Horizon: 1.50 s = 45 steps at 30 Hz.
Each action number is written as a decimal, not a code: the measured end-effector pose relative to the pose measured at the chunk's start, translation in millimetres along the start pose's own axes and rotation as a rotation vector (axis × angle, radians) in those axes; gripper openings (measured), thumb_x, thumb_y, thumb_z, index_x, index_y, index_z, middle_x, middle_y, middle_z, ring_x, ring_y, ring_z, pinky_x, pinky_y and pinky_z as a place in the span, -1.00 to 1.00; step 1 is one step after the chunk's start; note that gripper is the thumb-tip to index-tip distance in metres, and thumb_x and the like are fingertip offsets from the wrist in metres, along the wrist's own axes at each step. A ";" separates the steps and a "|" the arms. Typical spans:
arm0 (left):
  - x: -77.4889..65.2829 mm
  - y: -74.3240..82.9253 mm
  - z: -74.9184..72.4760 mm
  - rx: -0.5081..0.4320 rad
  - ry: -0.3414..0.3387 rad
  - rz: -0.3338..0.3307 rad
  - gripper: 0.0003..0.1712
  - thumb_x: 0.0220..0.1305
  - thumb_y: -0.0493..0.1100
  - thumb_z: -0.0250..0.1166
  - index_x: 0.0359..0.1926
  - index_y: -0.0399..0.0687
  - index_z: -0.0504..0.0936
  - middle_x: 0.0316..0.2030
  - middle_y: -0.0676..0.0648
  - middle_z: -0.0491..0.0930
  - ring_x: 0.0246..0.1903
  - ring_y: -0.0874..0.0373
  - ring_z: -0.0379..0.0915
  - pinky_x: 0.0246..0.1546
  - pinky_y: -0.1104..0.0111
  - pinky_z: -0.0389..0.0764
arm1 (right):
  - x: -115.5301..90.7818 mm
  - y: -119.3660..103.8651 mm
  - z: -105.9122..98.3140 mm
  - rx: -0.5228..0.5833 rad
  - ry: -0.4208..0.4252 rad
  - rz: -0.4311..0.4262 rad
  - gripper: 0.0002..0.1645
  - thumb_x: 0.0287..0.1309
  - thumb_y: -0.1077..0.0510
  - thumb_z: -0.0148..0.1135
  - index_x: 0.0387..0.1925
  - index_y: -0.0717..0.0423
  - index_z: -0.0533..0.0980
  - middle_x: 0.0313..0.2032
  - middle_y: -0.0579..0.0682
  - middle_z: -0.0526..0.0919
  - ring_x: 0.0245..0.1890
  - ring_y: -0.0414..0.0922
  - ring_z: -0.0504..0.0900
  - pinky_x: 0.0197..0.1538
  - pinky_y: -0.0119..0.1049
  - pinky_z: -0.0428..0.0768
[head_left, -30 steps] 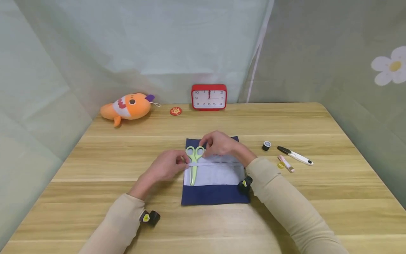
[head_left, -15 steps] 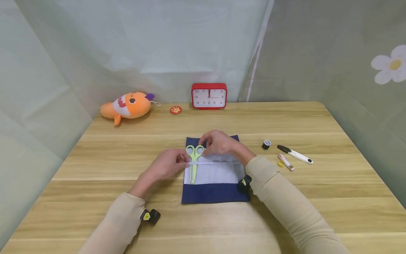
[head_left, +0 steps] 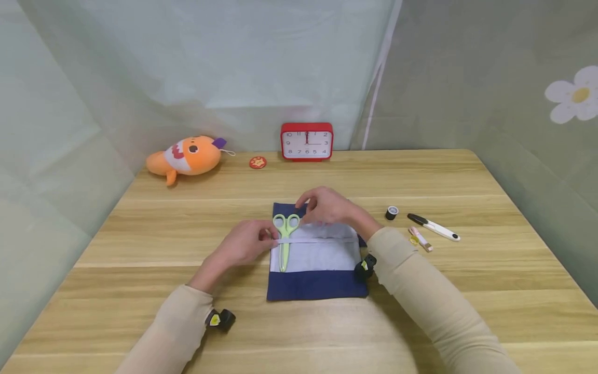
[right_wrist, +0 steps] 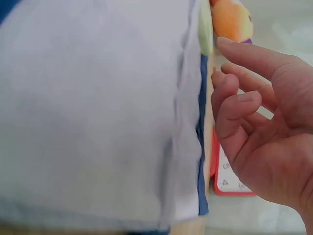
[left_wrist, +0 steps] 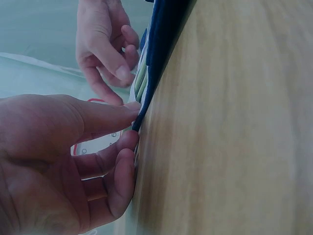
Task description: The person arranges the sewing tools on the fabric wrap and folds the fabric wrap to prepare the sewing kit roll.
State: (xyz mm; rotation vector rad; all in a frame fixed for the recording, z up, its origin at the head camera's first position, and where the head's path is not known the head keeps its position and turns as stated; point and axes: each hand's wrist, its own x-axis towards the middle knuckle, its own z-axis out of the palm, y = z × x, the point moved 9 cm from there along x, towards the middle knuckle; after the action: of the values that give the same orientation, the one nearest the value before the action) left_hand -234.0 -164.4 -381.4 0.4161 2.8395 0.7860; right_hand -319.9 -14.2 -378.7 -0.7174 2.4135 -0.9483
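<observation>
The green scissors (head_left: 284,254) lie under the white band (head_left: 322,240) of the cloth (head_left: 322,257), just right of your left hand (head_left: 243,242), which pinches the cloth's edge. Your right hand (head_left: 328,205), loosely curved and holding nothing, is on their other side.

Wood tbl (head_left: 140,239), pale cloth walls (head_left: 210,62), 1 flower (head_left: 579,95) on R.

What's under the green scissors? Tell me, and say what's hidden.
The green scissors lie on the pale panel of the navy cloth, which shows on both sides of their blades. Whatever is directly beneath them is covered and cannot be seen.
</observation>
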 end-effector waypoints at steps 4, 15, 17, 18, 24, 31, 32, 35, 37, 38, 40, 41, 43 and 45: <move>-0.1 0.0 0.7 -0.002 0.001 0.004 -0.96 0.39 -0.22 0.39 -0.17 -0.03 0.73 -0.43 0.02 0.60 -0.38 0.15 0.45 -0.24 0.28 0.44 | -7.6 5.3 -18.9 0.053 0.061 0.008 -0.53 0.25 0.13 0.49 0.18 0.04 0.65 -0.21 0.04 0.69 -0.51 -0.09 0.59 -0.47 -0.32 0.51; -4.6 -4.6 -0.8 0.003 -0.001 -0.021 -0.93 0.41 -0.21 0.36 -0.12 -0.03 0.73 -0.39 0.00 0.61 -0.36 0.11 0.45 -0.25 0.28 0.43 | -41.2 16.5 -73.7 0.145 0.182 0.021 -0.60 0.33 0.09 0.42 0.16 0.04 0.65 -0.24 0.06 0.65 -0.45 0.06 0.58 -0.50 -0.28 0.47; -4.9 -4.9 -0.9 0.006 0.000 -0.021 -0.93 0.41 -0.20 0.37 -0.12 -0.03 0.73 -0.39 0.00 0.61 -0.36 0.11 0.44 -0.26 0.28 0.43 | -49.0 19.6 -82.1 0.163 0.198 0.021 -0.62 0.34 0.09 0.40 0.15 0.03 0.64 -0.23 0.07 0.65 -0.44 0.08 0.57 -0.50 -0.28 0.46; -4.9 -5.5 -0.8 0.008 0.002 -0.022 -0.93 0.41 -0.20 0.37 -0.13 -0.02 0.73 -0.40 0.00 0.60 -0.36 0.12 0.44 -0.26 0.28 0.42 | -52.5 21.3 -86.1 0.164 0.207 0.021 -0.63 0.35 0.09 0.40 0.15 0.03 0.64 -0.22 0.07 0.64 -0.45 0.07 0.57 -0.50 -0.27 0.47; -5.8 -5.3 -1.4 0.011 0.011 -0.001 -0.94 0.40 -0.20 0.37 -0.15 -0.01 0.73 -0.43 0.02 0.59 -0.39 0.14 0.43 -0.29 0.29 0.41 | -73.9 36.4 -103.9 0.178 0.267 0.044 -0.64 0.35 0.09 0.39 0.14 0.03 0.65 -0.20 0.10 0.64 -0.50 -0.04 0.55 -0.47 -0.25 0.50; -4.1 -3.0 0.0 0.007 -0.003 -0.004 -0.93 0.41 -0.20 0.37 -0.13 -0.02 0.73 -0.42 0.01 0.59 -0.38 0.12 0.43 -0.29 0.29 0.40 | -98.5 57.3 -113.8 0.177 0.303 0.059 -0.65 0.37 0.10 0.38 0.13 0.07 0.65 -0.23 0.12 0.65 -0.55 -0.11 0.52 -0.45 -0.23 0.55; -3.6 -3.1 0.4 0.007 -0.004 -0.006 -0.94 0.41 -0.20 0.37 -0.14 -0.02 0.73 -0.42 0.01 0.59 -0.38 0.12 0.43 -0.29 0.29 0.40 | -101.9 61.8 -115.0 0.178 0.308 0.067 -0.65 0.37 0.10 0.38 0.13 0.08 0.64 -0.25 0.10 0.64 -0.55 -0.11 0.52 -0.45 -0.22 0.55; -2.1 -1.1 1.1 0.010 -0.005 0.004 -0.94 0.41 -0.20 0.37 -0.14 -0.02 0.73 -0.42 0.01 0.59 -0.39 0.13 0.42 -0.30 0.29 0.40 | -113.1 77.0 -118.4 0.205 0.326 0.108 -0.61 0.38 0.09 0.38 0.17 0.12 0.62 -0.23 0.08 0.61 -0.53 -0.13 0.52 -0.42 -0.23 0.55; -1.4 -0.6 1.6 0.008 -0.004 0.008 -0.94 0.41 -0.20 0.37 -0.14 -0.01 0.73 -0.43 0.01 0.58 -0.40 0.13 0.42 -0.30 0.29 0.40 | -120.6 86.6 -120.3 0.222 0.341 0.134 -0.59 0.39 0.10 0.38 0.19 0.16 0.61 -0.21 0.07 0.61 -0.51 -0.15 0.52 -0.41 -0.24 0.55; -1.4 -0.8 1.7 0.006 -0.004 0.005 -0.94 0.41 -0.20 0.37 -0.15 -0.01 0.73 -0.43 0.01 0.58 -0.40 0.13 0.42 -0.30 0.29 0.40 | -123.7 91.7 -121.0 0.231 0.347 0.145 -0.56 0.39 0.10 0.38 0.20 0.18 0.60 -0.22 0.04 0.61 -0.50 -0.16 0.52 -0.41 -0.24 0.55; -1.3 -0.9 2.3 0.005 -0.005 -0.002 -0.94 0.40 -0.20 0.37 -0.14 -0.01 0.73 -0.43 0.01 0.59 -0.39 0.13 0.42 -0.30 0.29 0.40 | -130.5 100.7 -121.7 0.248 0.363 0.165 -0.53 0.39 0.11 0.38 0.23 0.22 0.58 -0.22 -0.01 0.61 -0.49 -0.18 0.52 -0.40 -0.26 0.55; -1.1 -1.1 2.8 0.007 -0.007 -0.010 -0.93 0.40 -0.19 0.37 -0.14 -0.01 0.73 -0.42 0.01 0.59 -0.39 0.13 0.42 -0.30 0.29 0.40 | -133.7 105.0 -121.7 0.252 0.367 0.173 -0.52 0.39 0.11 0.38 0.24 0.23 0.58 -0.23 -0.04 0.61 -0.49 -0.19 0.51 -0.40 -0.27 0.55; -0.5 -0.9 3.6 0.012 -0.012 -0.034 -0.90 0.40 -0.16 0.38 -0.11 -0.02 0.73 -0.40 0.01 0.60 -0.38 0.12 0.43 -0.30 0.29 0.41 | -139.0 113.7 -121.7 0.259 0.379 0.181 -0.52 0.39 0.14 0.37 0.24 0.27 0.57 -0.27 -0.08 0.61 -0.51 -0.21 0.49 -0.41 -0.28 0.54; 0.6 -0.1 4.7 0.021 -0.015 -0.059 -0.86 0.40 -0.12 0.39 -0.08 -0.03 0.72 -0.39 -0.01 0.59 -0.38 0.10 0.44 -0.32 0.29 0.41 | -143.3 121.4 -120.5 0.267 0.385 0.188 -0.54 0.40 0.17 0.35 0.23 0.29 0.57 -0.28 -0.07 0.60 -0.51 -0.21 0.48 -0.41 -0.29 0.53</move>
State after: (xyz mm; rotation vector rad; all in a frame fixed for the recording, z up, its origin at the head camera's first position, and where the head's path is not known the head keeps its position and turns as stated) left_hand -233.5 -162.0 -385.5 0.3385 2.8346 0.7399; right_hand -315.5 207.7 -355.3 -0.2208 2.5414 -1.3963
